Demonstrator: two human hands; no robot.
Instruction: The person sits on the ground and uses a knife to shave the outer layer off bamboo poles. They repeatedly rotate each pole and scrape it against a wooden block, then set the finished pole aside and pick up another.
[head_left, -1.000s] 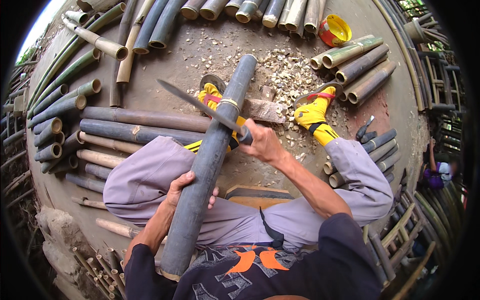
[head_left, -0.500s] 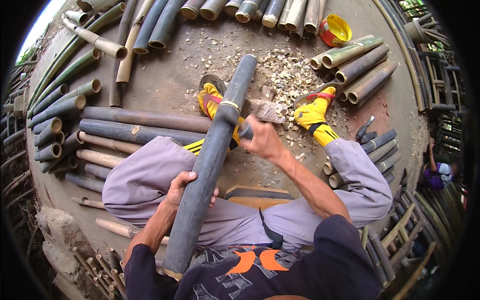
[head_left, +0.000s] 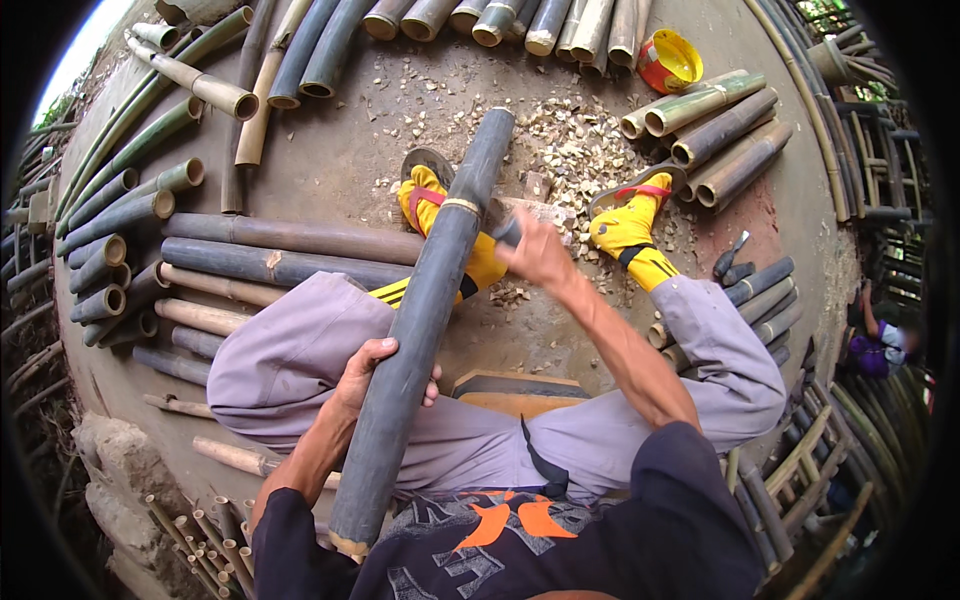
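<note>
A thick, dark grey bamboo pole (head_left: 415, 310) slants across my lap, its near end by my shirt and its far end past my left foot. Wrapped around its lower middle, my left hand (head_left: 378, 375) has the thumb on top and fingertips showing on the right side. My right hand (head_left: 540, 250) is closed on the dark handle of what looks like a chopping knife (head_left: 507, 232). Its blurred blade is mostly hidden, close to the pole's right side just below a pale ring at the joint. Beyond my right hand, a wooden block (head_left: 545, 213) lies on the ground.
Pale wood chips (head_left: 580, 140) litter the ground between my feet in yellow socks and sandals. Cut bamboo poles (head_left: 290, 265) lie left, with more at the back and right. A red and yellow tub (head_left: 670, 62) stands back right; another person (head_left: 880, 345) is far right.
My right hand has moved slightly up and to the right with the knife, away from the pole. The left hand and the pole stay almost where they were.
</note>
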